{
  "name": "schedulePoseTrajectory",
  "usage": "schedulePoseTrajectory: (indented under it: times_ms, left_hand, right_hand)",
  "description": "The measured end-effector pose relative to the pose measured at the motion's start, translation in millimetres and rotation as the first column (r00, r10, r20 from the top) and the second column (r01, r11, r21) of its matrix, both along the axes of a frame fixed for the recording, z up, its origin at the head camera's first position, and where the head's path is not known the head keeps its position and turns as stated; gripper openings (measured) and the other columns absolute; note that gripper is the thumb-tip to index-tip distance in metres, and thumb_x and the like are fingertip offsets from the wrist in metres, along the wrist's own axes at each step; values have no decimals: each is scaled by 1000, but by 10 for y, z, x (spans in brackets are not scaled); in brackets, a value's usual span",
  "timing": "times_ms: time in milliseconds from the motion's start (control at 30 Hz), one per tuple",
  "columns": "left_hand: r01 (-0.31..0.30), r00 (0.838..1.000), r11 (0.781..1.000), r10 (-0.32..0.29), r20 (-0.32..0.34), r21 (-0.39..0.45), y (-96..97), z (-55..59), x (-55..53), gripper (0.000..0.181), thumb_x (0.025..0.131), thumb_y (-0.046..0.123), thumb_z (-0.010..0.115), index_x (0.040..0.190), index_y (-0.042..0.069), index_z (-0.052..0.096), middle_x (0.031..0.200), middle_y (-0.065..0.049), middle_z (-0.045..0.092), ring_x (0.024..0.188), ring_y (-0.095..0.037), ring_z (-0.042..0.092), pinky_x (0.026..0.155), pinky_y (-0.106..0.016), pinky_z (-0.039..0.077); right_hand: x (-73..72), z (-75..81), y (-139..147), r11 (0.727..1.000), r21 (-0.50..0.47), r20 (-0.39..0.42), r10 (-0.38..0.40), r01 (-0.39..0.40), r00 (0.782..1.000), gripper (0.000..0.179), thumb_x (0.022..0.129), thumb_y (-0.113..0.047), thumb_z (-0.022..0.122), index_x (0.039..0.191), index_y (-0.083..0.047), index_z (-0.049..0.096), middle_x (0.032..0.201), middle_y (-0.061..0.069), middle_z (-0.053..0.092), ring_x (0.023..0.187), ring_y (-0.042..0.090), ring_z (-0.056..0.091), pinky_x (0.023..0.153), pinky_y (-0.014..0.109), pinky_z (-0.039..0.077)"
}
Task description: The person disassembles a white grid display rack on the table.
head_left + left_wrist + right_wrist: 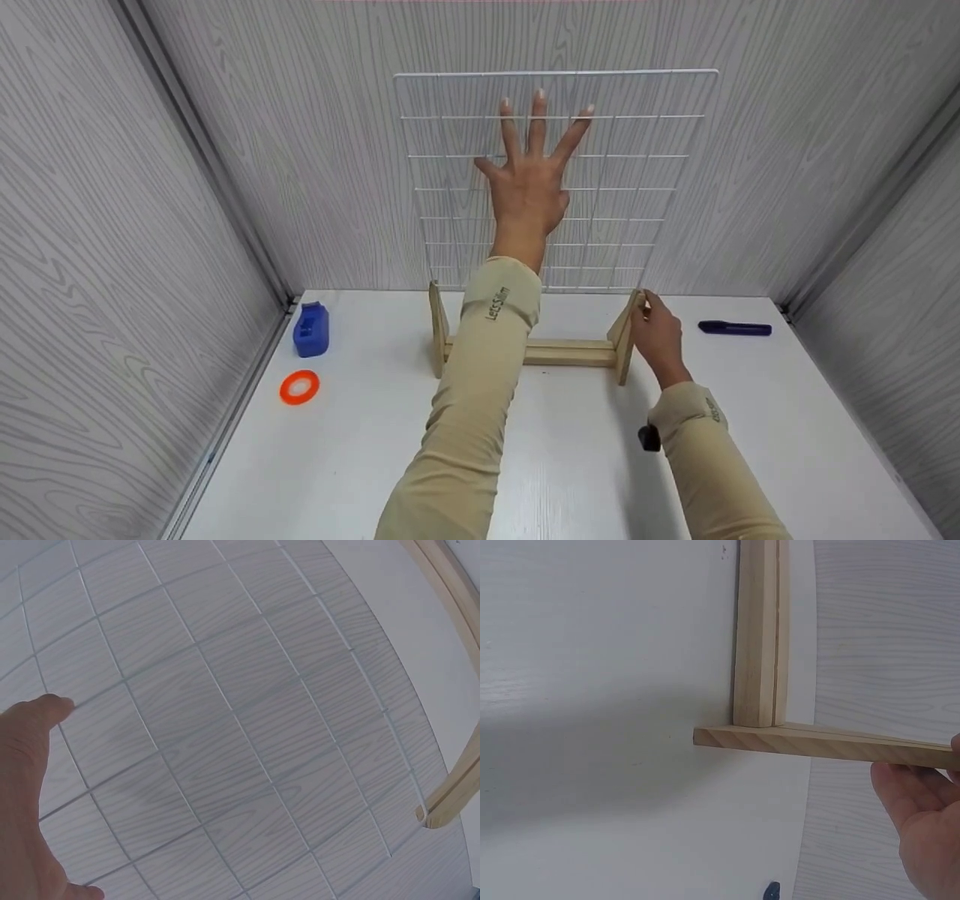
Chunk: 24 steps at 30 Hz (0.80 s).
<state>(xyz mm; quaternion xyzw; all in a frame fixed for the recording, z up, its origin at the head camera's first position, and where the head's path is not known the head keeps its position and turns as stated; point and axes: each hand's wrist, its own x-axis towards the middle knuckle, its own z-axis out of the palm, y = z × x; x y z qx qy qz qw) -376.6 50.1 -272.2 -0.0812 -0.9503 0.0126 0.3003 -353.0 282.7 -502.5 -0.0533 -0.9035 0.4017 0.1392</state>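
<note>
A white wire grid panel (622,156) stands upright, its lower edge between the side pieces of a wooden stand (570,352). My left hand (529,184) lies spread against the grid with straight fingers, fingertips near its upper bars. In the left wrist view the thumb side of the left hand (22,787) shows beside the bars, and a lower corner of the grid meets the tip of a wooden side piece (457,791). My right hand (658,337) grips the upper end of the stand's right side piece. The right wrist view shows this wooden piece (810,744) with the fingers around its far end.
A blue tape dispenser (311,330) and an orange tape ring (300,387) sit on the left of the white table (360,450). To the right lies a dark blue pen-shaped tool (735,328). Wood-patterned panels (300,150) enclose the back and both sides.
</note>
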Motion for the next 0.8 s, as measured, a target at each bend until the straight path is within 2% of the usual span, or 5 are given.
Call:
schedulePoseTrajectory:
  times_ms: [200, 400, 633, 800]
  left_hand:
    - [-4, 1000, 1000, 4, -14, -21, -21, 71, 7, 105, 91, 52, 69, 154, 58, -15, 173, -5, -11, 158, -44, -3, 103, -71, 43]
    - [-18, 1000, 999, 17, -21, -37, -60, 82, 3, 104, 93, 50, 68, 154, 58, -16, 173, -4, -11, 158, -43, -3, 103, -72, 42]
    - [-38, 999, 999, 37, -11, -36, -121, 81, -8, 109, 90, 53, 69, 153, 56, -20, 173, -6, -12, 157, -45, -3, 104, -74, 40]
    - [-49, 999, 998, 50, 5, -46, -178, 79, -14, 111, 90, 56, 68, 152, 55, -23, 172, -6, -15, 157, -45, -6, 105, -75, 38]
  right_hand:
    - [-15, 23, 4, 1000, 6, 14, -3, 3, 1000, 52, 108, -21, 39, 155, 2, 36, 147, 29, 52, 136, 43, 52, 113, 56, 43]
    - [-14, 37, 2, 1000, 16, 30, -2, 2, 1000, 53, 107, -21, 39, 155, 2, 34, 147, 30, 52, 138, 44, 50, 114, 56, 41]
    - [-31, 78, 44, 999, -24, 45, 49, -48, 998, 57, 108, -27, 39, 160, -7, 28, 155, 27, 43, 145, 43, 40, 119, 56, 35]
    - [-39, 86, 76, 996, -52, 47, 80, -78, 996, 54, 109, -28, 39, 161, -14, 30, 157, 25, 41, 144, 44, 43, 112, 56, 44]
